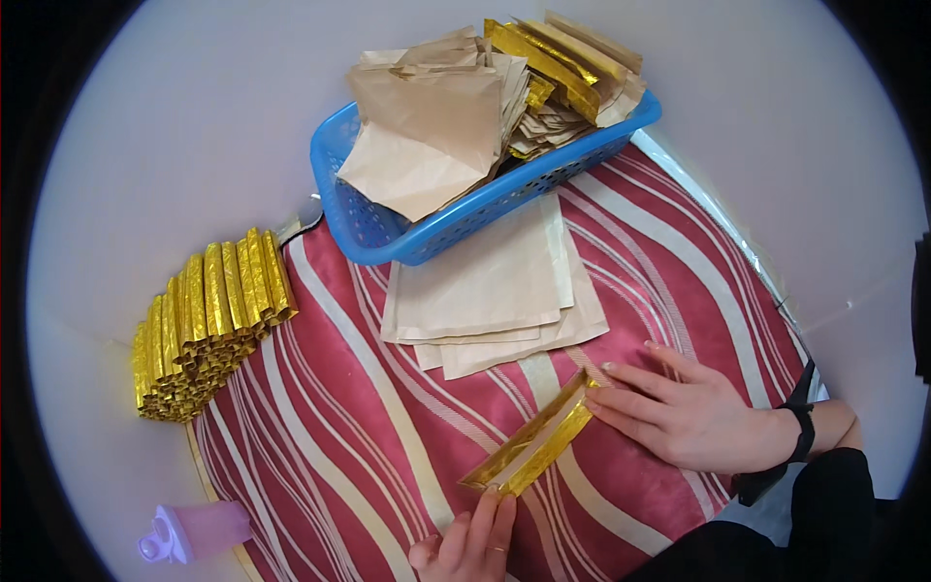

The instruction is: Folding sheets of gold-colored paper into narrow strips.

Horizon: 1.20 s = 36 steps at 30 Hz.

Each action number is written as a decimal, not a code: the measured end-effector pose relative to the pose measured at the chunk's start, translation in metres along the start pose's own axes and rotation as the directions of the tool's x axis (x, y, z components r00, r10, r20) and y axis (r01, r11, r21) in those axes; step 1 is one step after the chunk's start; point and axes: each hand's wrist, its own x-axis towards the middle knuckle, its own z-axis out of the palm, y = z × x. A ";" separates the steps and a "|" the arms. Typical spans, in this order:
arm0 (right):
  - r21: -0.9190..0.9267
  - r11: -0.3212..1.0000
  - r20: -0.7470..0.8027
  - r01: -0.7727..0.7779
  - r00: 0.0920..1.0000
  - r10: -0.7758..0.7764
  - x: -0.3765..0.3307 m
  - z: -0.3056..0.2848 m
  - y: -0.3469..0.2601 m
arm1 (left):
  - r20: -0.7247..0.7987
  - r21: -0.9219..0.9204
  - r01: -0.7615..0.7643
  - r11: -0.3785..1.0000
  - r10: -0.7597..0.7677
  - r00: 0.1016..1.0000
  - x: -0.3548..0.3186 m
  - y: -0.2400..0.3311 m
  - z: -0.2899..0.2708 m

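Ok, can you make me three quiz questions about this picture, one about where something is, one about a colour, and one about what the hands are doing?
1. Where is the stack of gold folded papers?
A. in the basket
B. left of the striped cloth
C. under the right hand

2. What colour is the basket?
A. blue
B. green
C. yellow

3. What is happening to the gold strip?
A. it lies alone, untouched
B. it is held up in the air
C. both hands touch its ends on the cloth

Answers: 1 B, the stack sits at the left edge of the striped cloth. 2 A, its plastic walls are blue. 3 C, the left hand meets the near end and the right hand the far end.
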 end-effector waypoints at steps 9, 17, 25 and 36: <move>-0.003 0.999 -0.105 0.044 0.994 -0.044 -0.002 -0.002 0.011 | -0.062 0.068 0.133 0.989 -0.129 0.990 0.010 -0.007 -0.008; 0.153 0.869 -0.173 0.470 0.879 -0.445 -0.003 0.001 -0.007 | -0.046 -0.106 0.313 0.944 -0.319 0.947 0.051 -0.025 0.002; 0.493 0.737 -0.344 0.463 0.882 -0.324 0.006 -0.002 -0.010 | 0.012 -0.440 0.064 0.896 -0.066 0.998 0.080 -0.039 0.023; 0.759 0.650 -0.097 0.008 0.990 0.100 0.045 0.020 0.032 | -0.041 -0.471 -0.133 0.872 0.129 0.991 0.095 -0.047 0.029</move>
